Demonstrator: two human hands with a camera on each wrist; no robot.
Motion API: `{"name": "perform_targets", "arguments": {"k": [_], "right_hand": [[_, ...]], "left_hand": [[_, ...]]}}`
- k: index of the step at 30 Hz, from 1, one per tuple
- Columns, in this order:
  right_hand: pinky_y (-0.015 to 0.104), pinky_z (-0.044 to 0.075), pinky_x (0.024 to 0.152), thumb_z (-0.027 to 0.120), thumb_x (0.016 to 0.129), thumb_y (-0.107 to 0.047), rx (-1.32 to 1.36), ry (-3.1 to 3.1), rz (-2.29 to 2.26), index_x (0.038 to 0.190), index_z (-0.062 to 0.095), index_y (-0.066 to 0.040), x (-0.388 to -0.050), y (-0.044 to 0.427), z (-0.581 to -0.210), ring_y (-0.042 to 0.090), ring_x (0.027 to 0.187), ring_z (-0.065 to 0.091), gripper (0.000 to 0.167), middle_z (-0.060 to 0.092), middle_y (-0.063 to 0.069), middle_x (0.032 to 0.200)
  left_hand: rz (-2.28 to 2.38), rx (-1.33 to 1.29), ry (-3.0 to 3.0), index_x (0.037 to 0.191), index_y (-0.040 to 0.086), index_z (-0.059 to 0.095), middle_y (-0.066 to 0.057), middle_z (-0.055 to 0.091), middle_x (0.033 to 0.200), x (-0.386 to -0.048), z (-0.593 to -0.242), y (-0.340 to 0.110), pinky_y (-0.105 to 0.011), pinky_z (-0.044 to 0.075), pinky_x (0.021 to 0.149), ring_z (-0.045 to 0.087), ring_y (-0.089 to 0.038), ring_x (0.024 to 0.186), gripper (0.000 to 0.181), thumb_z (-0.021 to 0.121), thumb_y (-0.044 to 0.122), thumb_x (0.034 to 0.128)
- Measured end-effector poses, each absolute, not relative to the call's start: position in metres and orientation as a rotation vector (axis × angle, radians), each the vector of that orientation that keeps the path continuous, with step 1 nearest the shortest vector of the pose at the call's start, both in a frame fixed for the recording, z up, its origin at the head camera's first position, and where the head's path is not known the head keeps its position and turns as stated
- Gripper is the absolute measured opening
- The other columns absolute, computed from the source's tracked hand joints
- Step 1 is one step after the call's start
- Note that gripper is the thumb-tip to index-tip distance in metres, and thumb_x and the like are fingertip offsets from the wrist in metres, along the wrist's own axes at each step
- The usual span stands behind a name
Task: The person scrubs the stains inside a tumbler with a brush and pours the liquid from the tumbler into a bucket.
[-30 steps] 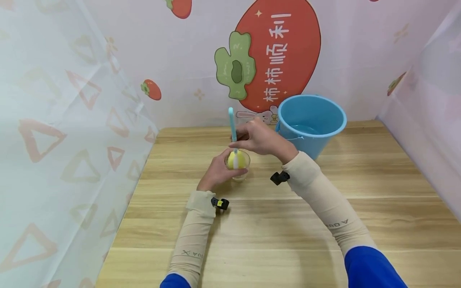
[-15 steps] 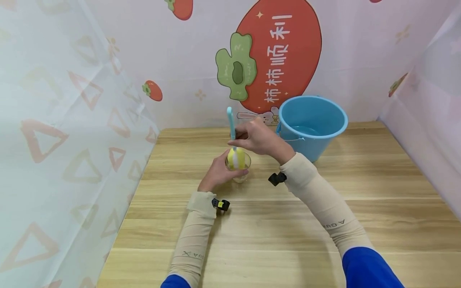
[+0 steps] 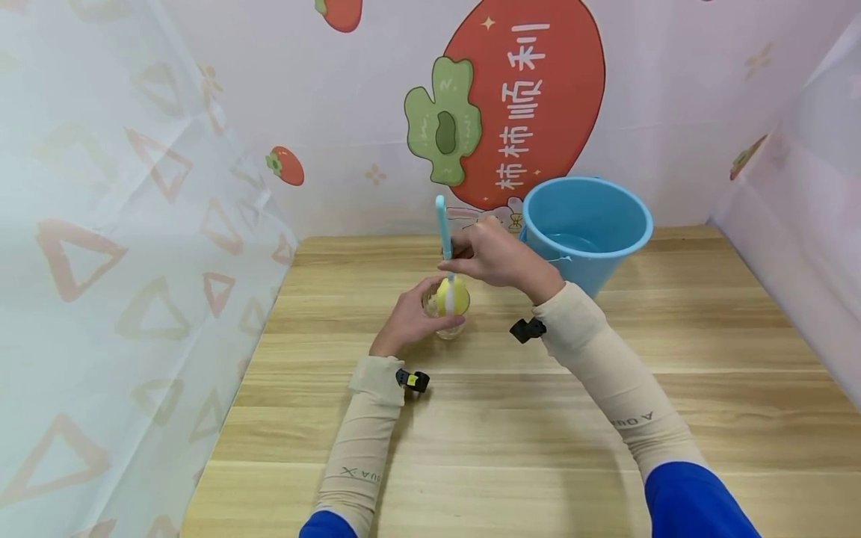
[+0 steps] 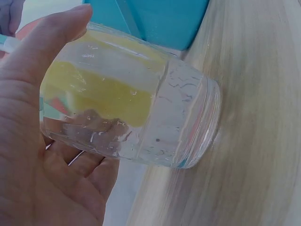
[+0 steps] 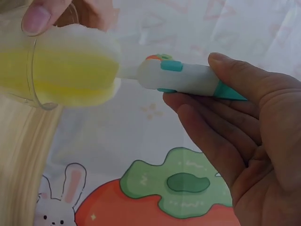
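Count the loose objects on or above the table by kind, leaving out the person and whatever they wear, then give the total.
Clear cup: 1
Sponge brush: 1
Blue bucket: 1
Total: 3

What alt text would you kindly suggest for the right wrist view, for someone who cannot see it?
A right hand grips the white-and-teal handle of a yellow-and-white sponge brush, its head partly inside a transparent, round-rimmed cup held by a left hand. Behind is a pale backdrop printed with a rabbit and red fruit.
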State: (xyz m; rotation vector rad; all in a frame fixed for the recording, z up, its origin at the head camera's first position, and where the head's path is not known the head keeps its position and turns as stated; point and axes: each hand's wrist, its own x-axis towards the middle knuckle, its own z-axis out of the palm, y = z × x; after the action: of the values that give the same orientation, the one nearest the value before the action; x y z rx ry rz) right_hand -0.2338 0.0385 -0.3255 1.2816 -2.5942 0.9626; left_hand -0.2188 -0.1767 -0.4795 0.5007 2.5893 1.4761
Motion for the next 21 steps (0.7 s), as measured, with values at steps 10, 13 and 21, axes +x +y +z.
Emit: {"name": "perform_targets", "arguments": {"k": [10, 13, 21], "right_hand": [[0.033, 0.065, 0.075, 0.083, 0.093, -0.018, 1.317, -2.447, 1.060, 0.096, 0.081, -0.006, -0.232, 0.025, -0.330, 0.016, 0.080, 0.080, 0.013, 0.082, 0.005, 0.088], [0.033, 0.065, 0.076, 0.084, 0.093, -0.018, 1.331, -2.462, 1.103, 0.096, 0.081, -0.006, -0.230, 0.025, -0.327, 0.016, 0.082, 0.080, 0.013, 0.082, 0.005, 0.090], [0.032, 0.061, 0.067, 0.085, 0.092, -0.019, 1.219, -2.598, 0.990, 0.097, 0.080, -0.004, -0.225, 0.038, -0.319, 0.014, 0.071, 0.075, 0.016, 0.080, 0.005, 0.083]], "left_hand": [[1.474, 0.522, 2.596, 0.141, 0.032, 0.057, 0.001, 0.070, 0.106, -0.220, -0.479, -0.177, -0.040, 0.054, 0.083, 0.064, -0.020, 0.096, 0.074, 0.091, 0.054, 0.0791], [1.479, 0.536, 2.595, 0.142, 0.030, 0.056, -0.001, 0.069, 0.106, -0.220, -0.479, -0.178, -0.039, 0.055, 0.080, 0.064, -0.021, 0.094, 0.074, 0.091, 0.051, 0.0804], [1.494, 0.508, 2.569, 0.152, 0.033, 0.052, 0.003, 0.069, 0.127, -0.218, -0.478, -0.177, -0.042, 0.056, 0.088, 0.066, -0.022, 0.107, 0.084, 0.091, 0.052, 0.0800]]}}
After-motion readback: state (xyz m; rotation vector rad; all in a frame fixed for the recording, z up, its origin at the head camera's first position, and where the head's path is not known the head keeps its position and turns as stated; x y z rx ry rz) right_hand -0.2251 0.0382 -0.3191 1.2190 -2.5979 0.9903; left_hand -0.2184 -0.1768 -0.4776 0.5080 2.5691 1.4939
